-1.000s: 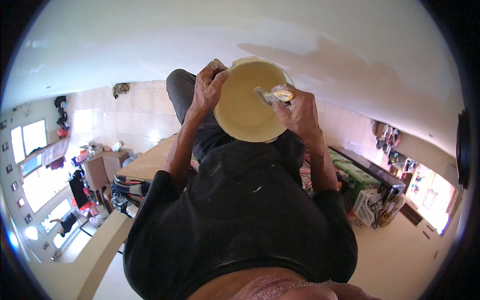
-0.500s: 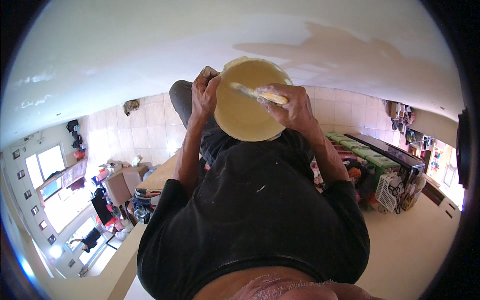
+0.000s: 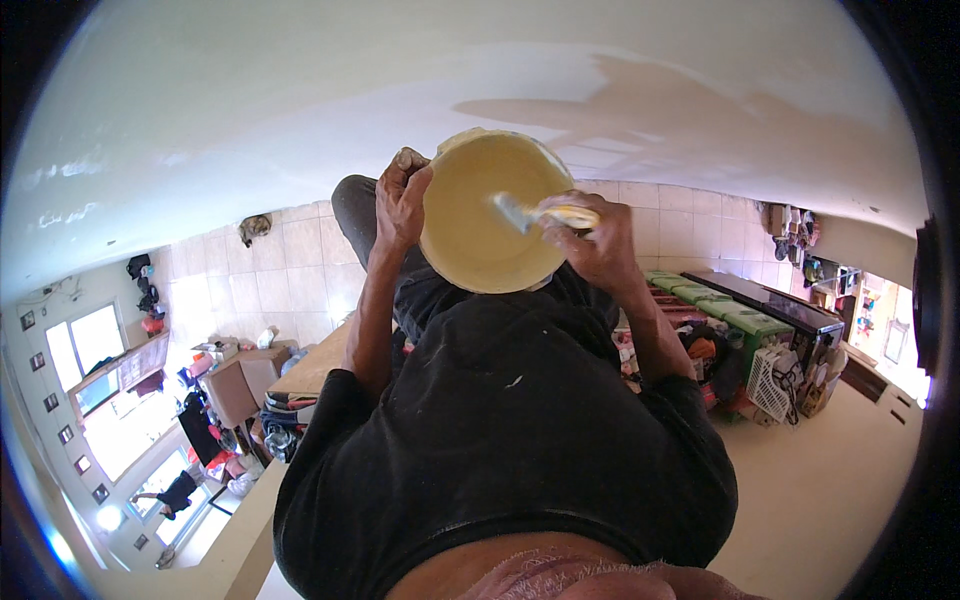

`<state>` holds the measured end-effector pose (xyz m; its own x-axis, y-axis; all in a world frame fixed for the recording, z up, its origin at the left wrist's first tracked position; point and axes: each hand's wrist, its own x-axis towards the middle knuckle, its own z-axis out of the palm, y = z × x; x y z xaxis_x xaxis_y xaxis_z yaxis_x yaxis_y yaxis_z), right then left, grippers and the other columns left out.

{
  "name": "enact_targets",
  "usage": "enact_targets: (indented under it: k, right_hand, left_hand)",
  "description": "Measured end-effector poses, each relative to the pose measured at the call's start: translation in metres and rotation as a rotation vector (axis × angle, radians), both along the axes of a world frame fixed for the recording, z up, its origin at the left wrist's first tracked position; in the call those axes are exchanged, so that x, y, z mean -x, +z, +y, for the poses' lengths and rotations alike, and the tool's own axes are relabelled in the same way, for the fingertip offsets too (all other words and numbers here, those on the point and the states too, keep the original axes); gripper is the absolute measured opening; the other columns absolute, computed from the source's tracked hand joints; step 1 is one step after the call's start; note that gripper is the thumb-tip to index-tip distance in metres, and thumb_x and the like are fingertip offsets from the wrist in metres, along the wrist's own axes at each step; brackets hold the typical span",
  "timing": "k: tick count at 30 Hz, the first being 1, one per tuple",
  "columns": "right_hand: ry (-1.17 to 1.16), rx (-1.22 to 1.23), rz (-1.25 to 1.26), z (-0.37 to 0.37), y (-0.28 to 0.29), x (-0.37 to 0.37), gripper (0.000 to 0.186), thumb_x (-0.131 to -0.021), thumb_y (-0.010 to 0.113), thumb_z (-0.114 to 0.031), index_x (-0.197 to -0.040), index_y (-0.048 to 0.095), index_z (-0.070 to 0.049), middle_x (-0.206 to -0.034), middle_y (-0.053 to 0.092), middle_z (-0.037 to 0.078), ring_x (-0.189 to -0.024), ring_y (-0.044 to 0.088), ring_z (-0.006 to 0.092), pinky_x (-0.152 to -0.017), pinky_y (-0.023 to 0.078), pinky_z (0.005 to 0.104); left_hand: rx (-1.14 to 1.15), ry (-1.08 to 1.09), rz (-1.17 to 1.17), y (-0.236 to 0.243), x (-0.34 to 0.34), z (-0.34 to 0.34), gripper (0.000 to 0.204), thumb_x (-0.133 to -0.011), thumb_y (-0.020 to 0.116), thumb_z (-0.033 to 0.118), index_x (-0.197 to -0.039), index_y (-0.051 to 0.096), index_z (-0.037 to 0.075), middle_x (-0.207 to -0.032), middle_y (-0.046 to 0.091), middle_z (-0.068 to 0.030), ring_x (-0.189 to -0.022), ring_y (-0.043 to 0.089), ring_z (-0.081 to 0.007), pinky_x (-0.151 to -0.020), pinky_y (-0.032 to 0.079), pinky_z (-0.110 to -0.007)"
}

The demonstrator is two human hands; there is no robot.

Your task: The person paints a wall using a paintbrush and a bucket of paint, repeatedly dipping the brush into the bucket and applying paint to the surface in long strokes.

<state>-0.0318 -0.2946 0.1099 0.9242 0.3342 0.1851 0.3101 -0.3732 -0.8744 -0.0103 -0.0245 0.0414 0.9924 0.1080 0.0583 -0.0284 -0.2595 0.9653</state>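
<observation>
Head view shows the left hand (image 3: 400,200) with fingers curled tight over the near rim of a pale yellow bucket (image 3: 485,215), thumb outside, steadying it at chest height. The right hand (image 3: 595,245) pinches a putty knife (image 3: 530,212), its blade dipped into the bucket, seemingly to load paste. Black shirt (image 3: 510,440) lies below both forearms. Beyond, a white ceiling (image 3: 400,90) carries a darker patch (image 3: 680,105).

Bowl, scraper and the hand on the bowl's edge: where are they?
bowl (image 3: 470,240), head view, on its pale yellow inside.
scraper (image 3: 512,211), head view, on its flat blade.
left hand (image 3: 402,200), head view, on the back of the hand gripping the bowl's rim.
</observation>
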Motion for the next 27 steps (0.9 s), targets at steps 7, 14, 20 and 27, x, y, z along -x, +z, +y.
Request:
enact_targets:
  k: [7,14,20,27]
  right_hand:
    - [0.081,-0.172,0.626,0.029,-0.001,0.007,0.017,-0.080,0.070,-0.008,-0.092,0.068,0.004,-0.077,0.069,0.010,-0.068,0.068,0.0171,-0.061,0.054,0.0295]
    - [0.078,-0.035,-0.175,0.021,-0.012,-0.015,0.022,-0.079,0.071,-0.003,-0.100,0.068,0.002,-0.087,0.070,0.016,-0.075,0.071,0.0250,-0.064,0.056,0.0323]
    - [0.096,0.231,-0.513,0.007,-0.004,-0.015,0.023,-0.076,0.072,0.000,-0.099,0.068,0.002,-0.090,0.070,0.017,-0.078,0.071,0.0292,-0.071,0.058,0.0337]
    - [0.023,-0.022,0.021,0.000,0.000,0.000,0.022,-0.077,0.073,-0.008,-0.097,0.069,0.000,-0.083,0.071,0.015,-0.069,0.070,0.0191,-0.062,0.055,0.0320]
  left_hand:
    - [0.061,0.004,0.034,-0.008,0.001,0.001,0.021,-0.089,0.054,0.021,-0.082,0.056,0.001,-0.071,0.055,-0.0054,-0.068,0.050,-0.0140,-0.065,0.044,-0.031]
    - [-0.125,-0.032,-0.123,-0.011,-0.002,0.005,0.022,-0.087,0.053,0.020,-0.084,0.057,-0.001,-0.071,0.057,-0.0093,-0.068,0.051,-0.0159,-0.065,0.045,-0.033]
    - [-0.105,-0.006,-0.031,-0.003,-0.001,0.001,0.022,-0.087,0.052,0.020,-0.085,0.057,-0.002,-0.071,0.057,-0.0098,-0.067,0.051,-0.0162,-0.065,0.045,-0.034]
    - [-0.005,0.024,-0.014,-0.004,0.004,-0.002,0.023,-0.087,0.053,0.022,-0.086,0.058,-0.001,-0.073,0.059,-0.0091,-0.068,0.052,-0.0165,-0.064,0.045,-0.033]
